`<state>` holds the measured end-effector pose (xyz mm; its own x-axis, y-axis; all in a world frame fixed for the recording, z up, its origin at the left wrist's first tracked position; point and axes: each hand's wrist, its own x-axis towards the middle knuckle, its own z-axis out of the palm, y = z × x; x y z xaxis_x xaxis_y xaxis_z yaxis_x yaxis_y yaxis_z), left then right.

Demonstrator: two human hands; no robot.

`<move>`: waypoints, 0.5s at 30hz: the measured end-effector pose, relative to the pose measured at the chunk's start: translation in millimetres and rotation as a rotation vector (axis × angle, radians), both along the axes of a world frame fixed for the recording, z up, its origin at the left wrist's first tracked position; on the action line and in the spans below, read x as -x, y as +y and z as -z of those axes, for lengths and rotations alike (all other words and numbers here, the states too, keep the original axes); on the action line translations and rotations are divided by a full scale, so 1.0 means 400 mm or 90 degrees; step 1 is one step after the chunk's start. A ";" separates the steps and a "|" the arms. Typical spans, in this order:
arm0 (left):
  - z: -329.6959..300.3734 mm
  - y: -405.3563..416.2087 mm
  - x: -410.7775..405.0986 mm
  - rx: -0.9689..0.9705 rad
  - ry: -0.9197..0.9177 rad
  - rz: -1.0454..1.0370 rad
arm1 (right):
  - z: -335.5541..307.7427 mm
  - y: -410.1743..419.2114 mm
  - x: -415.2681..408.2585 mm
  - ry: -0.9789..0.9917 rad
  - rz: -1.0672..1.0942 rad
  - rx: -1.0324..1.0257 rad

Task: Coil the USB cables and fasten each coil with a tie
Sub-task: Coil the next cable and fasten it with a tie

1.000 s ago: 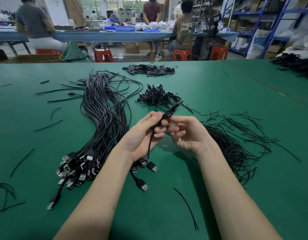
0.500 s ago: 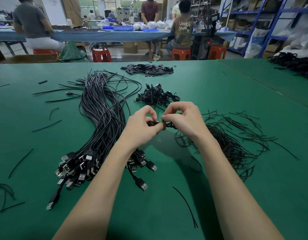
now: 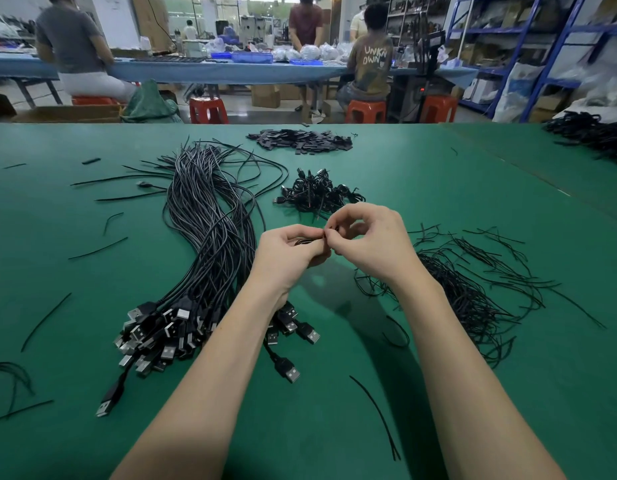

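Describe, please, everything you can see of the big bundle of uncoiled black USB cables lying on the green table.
The big bundle of uncoiled black USB cables lies loose on the green felt-like table, left of both hands. Thin, glossy-looking cords sweep in a long curve from frayed-out far ends down to a heap of black plugs with silver metal tips near the left forearm, which crosses above some plugs. A few plugs stray apart.

Green felt-topped worktable (image 3: 438, 161) fills foreground. Behind it, long blue-covered bench (image 3: 196, 69) with seated workers (backs to camera). Red plastic stools (image 3: 208, 110) on pale floor (image 3: 237, 109). Blue steel shelving (image 3: 542, 39) at right, stacked with boxes and bags. Cardboard boxes (image 3: 265, 95) under bench. Overhead light bright at far end.
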<state>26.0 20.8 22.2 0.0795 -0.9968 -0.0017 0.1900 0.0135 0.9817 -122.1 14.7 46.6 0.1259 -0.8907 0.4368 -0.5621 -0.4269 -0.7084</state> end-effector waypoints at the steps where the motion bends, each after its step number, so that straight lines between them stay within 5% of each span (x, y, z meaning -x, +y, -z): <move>1: 0.000 0.000 -0.001 0.001 -0.003 -0.010 | -0.001 0.002 -0.001 0.010 -0.001 0.005; 4: 0.005 0.002 -0.009 0.023 -0.038 -0.038 | 0.000 0.006 0.001 0.028 -0.016 0.015; 9: 0.009 0.005 -0.015 0.149 -0.299 -0.117 | 0.001 -0.002 0.020 0.064 -0.043 0.001; 15: 0.016 0.012 -0.005 0.278 -0.390 -0.164 | 0.003 -0.001 0.014 0.022 -0.002 0.023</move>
